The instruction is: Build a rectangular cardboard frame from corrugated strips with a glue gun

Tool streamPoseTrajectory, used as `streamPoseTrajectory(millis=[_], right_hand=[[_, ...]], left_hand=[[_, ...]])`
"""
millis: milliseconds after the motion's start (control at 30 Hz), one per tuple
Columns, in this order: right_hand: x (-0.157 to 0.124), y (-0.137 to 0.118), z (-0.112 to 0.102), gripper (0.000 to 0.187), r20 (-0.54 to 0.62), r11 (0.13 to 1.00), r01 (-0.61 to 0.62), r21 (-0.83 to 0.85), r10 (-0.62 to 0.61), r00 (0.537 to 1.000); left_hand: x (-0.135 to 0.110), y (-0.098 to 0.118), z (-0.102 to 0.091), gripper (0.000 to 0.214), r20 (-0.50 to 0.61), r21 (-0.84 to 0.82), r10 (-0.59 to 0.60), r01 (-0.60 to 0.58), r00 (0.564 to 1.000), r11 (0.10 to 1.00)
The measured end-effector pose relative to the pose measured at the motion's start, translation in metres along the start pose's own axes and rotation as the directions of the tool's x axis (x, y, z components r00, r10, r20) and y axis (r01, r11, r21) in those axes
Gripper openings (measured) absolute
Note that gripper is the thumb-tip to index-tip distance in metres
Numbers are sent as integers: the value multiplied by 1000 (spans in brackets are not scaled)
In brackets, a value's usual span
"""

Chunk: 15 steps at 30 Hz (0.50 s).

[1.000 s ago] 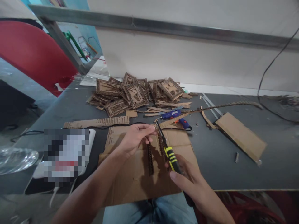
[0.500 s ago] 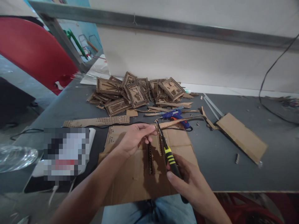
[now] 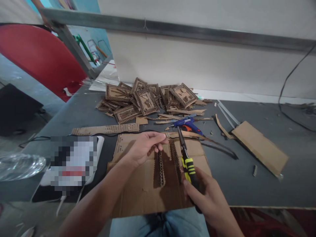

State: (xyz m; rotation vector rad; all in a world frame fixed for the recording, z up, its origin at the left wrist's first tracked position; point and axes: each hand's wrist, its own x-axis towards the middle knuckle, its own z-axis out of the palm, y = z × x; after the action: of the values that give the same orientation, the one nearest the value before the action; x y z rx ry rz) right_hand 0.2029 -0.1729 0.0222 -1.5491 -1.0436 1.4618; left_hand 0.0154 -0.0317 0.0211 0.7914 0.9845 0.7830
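Has swung the free tail of the strip (image 3: 191,134) from far across the desk (image 3: 247,187) down to the near right, and has drawn the tip of the tool (image 3: 189,168) a little rightward, away from the left hand (image 3: 146,146). Suggests, for the work, a fresh stretch of strip brought under the tip. Pinches the strip's near end in that hand, thumb and fingertip together on it, above the far edge of the sheet (image 3: 138,200). Grips the tool in the right hand (image 3: 204,191), fingers wrapped around black-and-yellow handles; crosses the strip with the tip in this view, but cannot tell whether biting on it or merely passing over. Appears thin and springy in the strip, bowed in a long curve and blurred toward its end. Shows creased, matt brown cardboard in the sheet, and on it two narrow ridged pieces (image 3: 161,171), dark, with the toothed edge of bared corrugation. Has, beyond, a heap of rectangular frames (image 3: 148,102) with similarly toothed borders, and a glue gun (image 3: 186,122) of smooth blue plastic with an orange trigger. Includes, on the right, a flat, plain board (image 3: 259,144) lying slantwise.
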Motion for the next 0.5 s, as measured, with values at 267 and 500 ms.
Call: streamPoseTrajectory(millis=[267,500], right_hand=[[-17,7,-34,49,-167,996,40,-79,-53,985],[-25,41,-76,57,-110,959,63,-277,-97,989]], left_hand=[[1,-4,-4,30,-18,329,210,-192,978,925],[6,-1,-20,32,-54,737,423,-250,904,628]])
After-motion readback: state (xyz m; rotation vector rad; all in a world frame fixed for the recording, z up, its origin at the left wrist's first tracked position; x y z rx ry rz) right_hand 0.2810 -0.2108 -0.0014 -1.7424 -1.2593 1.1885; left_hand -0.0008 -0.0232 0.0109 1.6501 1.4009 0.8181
